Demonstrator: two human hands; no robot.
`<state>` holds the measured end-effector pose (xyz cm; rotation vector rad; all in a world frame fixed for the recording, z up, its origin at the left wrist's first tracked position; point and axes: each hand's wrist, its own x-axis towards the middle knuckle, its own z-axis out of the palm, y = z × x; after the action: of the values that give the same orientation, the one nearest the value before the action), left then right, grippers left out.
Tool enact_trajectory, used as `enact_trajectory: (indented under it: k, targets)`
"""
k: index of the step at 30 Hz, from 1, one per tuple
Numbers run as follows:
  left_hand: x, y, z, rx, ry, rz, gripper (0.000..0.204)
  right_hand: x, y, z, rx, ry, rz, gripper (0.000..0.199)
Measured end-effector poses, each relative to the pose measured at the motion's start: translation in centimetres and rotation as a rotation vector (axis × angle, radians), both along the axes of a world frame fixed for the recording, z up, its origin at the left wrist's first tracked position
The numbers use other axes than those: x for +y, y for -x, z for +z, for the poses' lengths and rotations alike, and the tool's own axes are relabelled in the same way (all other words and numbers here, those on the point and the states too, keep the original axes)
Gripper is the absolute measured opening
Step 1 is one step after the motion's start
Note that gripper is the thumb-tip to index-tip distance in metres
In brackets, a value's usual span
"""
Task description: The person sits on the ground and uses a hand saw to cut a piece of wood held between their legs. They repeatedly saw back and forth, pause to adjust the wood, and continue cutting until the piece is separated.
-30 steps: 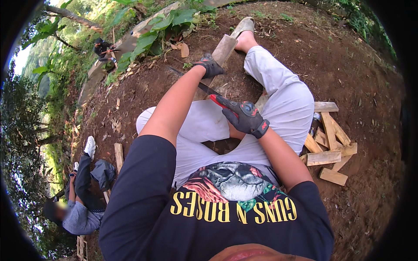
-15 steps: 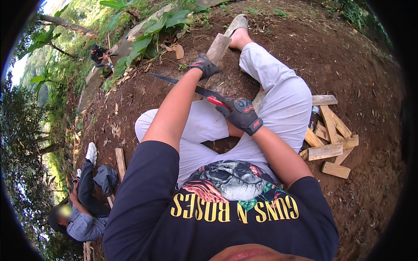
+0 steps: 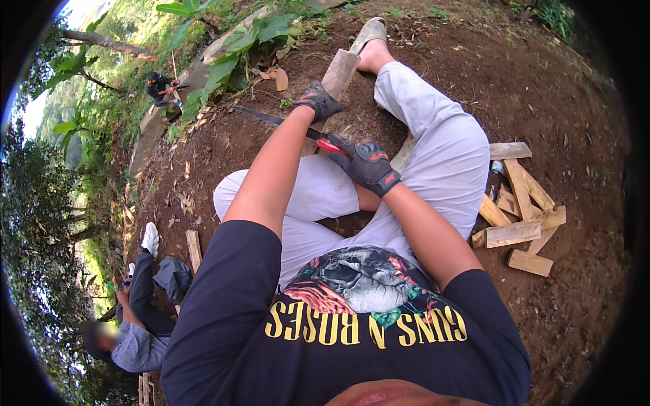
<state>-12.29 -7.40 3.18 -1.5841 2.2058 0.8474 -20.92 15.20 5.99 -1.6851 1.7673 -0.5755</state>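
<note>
Seated figure working a wooden plank that lies on the soil along the outstretched leg. Left hand, gloved, arm extended nearly straight, grip closed over the plank's near end. Right hand, gloved, elbow bent, sits just short of the plank, grip wrapped around the red handle of a long blade, which crosses below the left hand. Split wood pieces lie well right of the plank.
</note>
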Motion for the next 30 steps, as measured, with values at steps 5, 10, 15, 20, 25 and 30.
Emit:
enact_trajectory:
  k: [5, 10, 15, 20, 25, 30]
  targets:
    - [0.3, 0.6, -0.1, 0.006, 0.036, 0.009, 0.104, -0.2, 0.4, -1.5, -0.083, 0.057, -0.022, 0.044]
    - [0.3, 0.3, -1.1, 0.01, 0.072, 0.032, 0.103, -0.5, 0.7, 0.2, -0.099, -0.048, -0.032, 0.043]
    - [0.1, 0.7, -0.2, -0.02, 0.037, -0.034, 0.115, 0.8, 1.9, -0.2, -0.06, -0.066, -0.072, 0.044]
    - [-0.2, 0.5, -0.4, -0.02, 0.019, -0.012, 0.113, 2.1, 3.2, 0.4, 0.029, -0.125, -0.007, 0.044]
    - [0.1, 0.4, 0.3, 0.014, 0.042, -0.028, 0.113, 2.1, 1.6, -0.3, -0.006, 0.096, 0.105, 0.044]
    - [0.1, 0.5, 0.3, -0.005, 0.04, -0.034, 0.113, 1.2, -0.4, -0.4, -0.011, 0.008, 0.021, 0.044]
